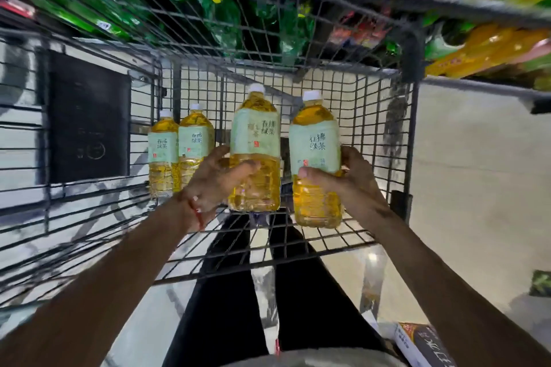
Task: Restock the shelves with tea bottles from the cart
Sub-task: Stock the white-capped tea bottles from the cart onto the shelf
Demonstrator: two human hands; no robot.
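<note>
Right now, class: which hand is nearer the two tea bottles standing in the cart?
Left. The left hand, gripping one bottle, sits just right of the standing pair, overlapping them in view; the right hand grips another bottle farther right.

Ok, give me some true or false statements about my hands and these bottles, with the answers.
1. The left hand grips a tea bottle. True.
2. The right hand is empty. False: it grips a second bottle.
3. The bottle caps are red. False: they are white.
4. Two more bottles stand in the wire cart. True.
</note>
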